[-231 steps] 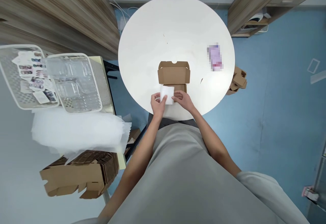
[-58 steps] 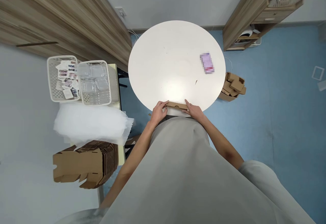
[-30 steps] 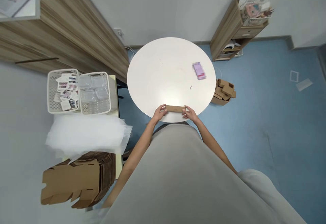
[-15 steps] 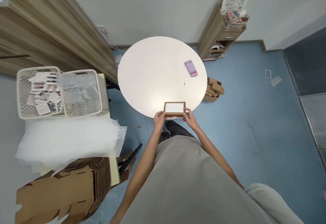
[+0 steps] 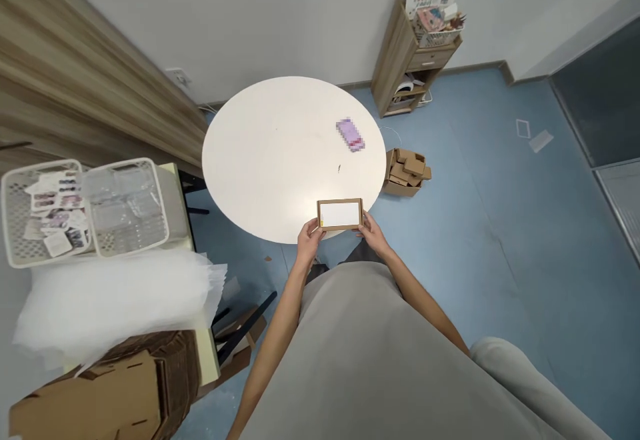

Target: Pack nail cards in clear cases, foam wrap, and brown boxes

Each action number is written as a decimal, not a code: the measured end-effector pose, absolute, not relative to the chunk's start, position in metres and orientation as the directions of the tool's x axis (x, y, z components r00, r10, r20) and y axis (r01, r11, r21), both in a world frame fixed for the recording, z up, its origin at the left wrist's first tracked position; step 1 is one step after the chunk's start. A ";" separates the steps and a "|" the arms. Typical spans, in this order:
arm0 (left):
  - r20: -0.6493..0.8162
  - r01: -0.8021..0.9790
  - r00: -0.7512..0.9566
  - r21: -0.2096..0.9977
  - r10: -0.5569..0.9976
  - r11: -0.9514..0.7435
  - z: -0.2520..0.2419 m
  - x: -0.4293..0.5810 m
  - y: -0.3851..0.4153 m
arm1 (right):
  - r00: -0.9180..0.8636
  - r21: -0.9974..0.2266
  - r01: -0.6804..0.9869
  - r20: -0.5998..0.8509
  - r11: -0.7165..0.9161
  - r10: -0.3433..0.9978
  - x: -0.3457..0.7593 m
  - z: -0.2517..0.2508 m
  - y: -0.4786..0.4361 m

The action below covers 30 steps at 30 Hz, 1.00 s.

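Note:
Between my two hands is a small flat cardboard box (image 5: 340,214) with a brown border and a white panel on its upper face. A tiny yellow mark shows at the panel's lower left corner. My left hand (image 5: 309,239) is closed on the box's left end, and my right hand (image 5: 373,234) grips its right end. The box is held over the near edge of a white round table (image 5: 260,160). Farther back on the tabletop lies a blurred purple item (image 5: 351,135), with a small dark thing (image 5: 339,169) nearer to me.
At left, a side table carries two white baskets, one with printed cards (image 5: 57,217), one with clear plastic cases (image 5: 125,203). White packing sheets (image 5: 115,293) and flattened cardboard boxes (image 5: 90,400) lie below them. A carton of cardboard (image 5: 407,172) and a wooden cabinet (image 5: 393,60) stand right of the table.
The box has tipped so that its white top faces me more fully. Both hands still hold its ends. My view has shifted, moving the table and baskets leftward in the picture.

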<state>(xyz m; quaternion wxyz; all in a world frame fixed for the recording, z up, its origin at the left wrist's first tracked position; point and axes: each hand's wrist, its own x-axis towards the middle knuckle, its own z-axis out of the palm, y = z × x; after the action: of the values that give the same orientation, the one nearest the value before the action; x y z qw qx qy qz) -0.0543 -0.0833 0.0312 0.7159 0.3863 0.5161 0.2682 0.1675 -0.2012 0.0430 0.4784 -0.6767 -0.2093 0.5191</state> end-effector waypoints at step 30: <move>-0.610 0.652 0.544 0.740 0.576 0.168 0.041 0.387 -0.093 | 0.614 -0.827 -0.406 -0.562 -0.389 0.554 0.568 0.014 -0.266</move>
<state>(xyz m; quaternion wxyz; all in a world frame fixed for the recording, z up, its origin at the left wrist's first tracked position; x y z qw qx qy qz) 0.3873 -0.0932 0.0414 0.5975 0.6442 0.4765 -0.0315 0.5682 -0.2659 0.0139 0.5503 -0.7099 -0.0522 0.4363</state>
